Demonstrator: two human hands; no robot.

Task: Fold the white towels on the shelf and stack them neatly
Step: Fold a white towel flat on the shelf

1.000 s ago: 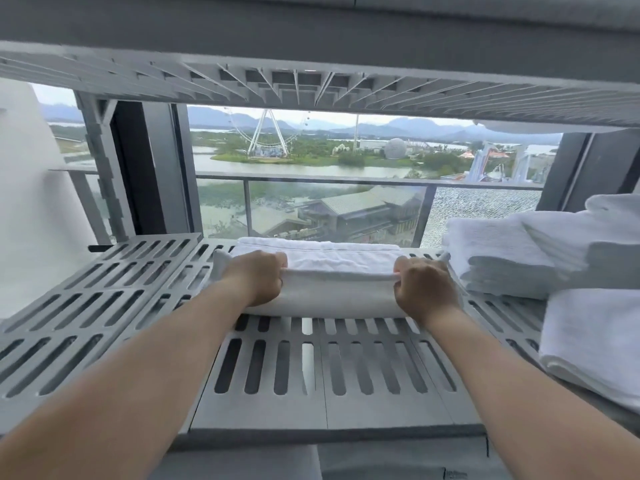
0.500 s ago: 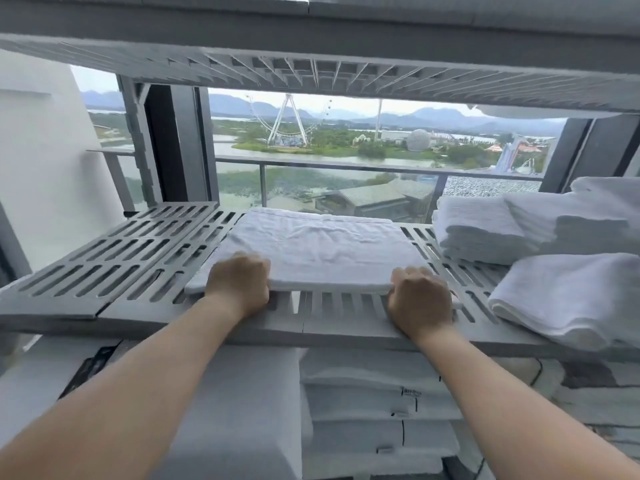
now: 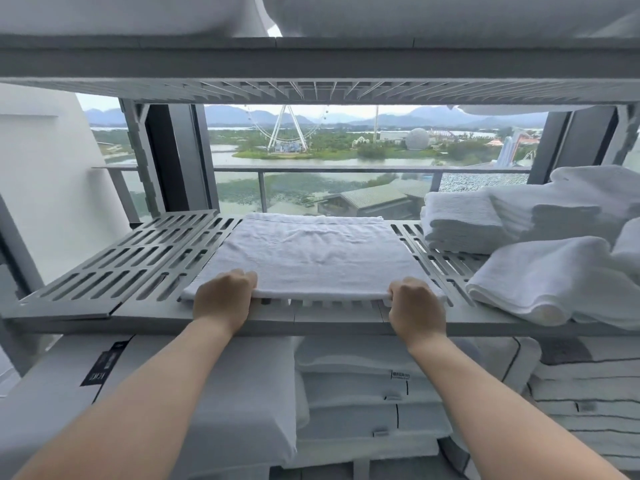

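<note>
Left hand (image 3: 223,299) and right hand (image 3: 415,306): fingers curled tight on the near edge of the white towel (image 3: 311,258), which lies flat on the shelf (image 3: 104,271) just beyond them. Suggest lifting both corners evenly, folding away, matching far edges.

A flat white terry towel (image 3: 313,258) lies spread on the grey slotted plastic shelf (image 3: 114,268). The left hand (image 3: 223,299) and right hand (image 3: 415,306) grip its near corners (fingers curled over the edge). Folded white towels (image 3: 460,220) are stacked at the right.
</note>
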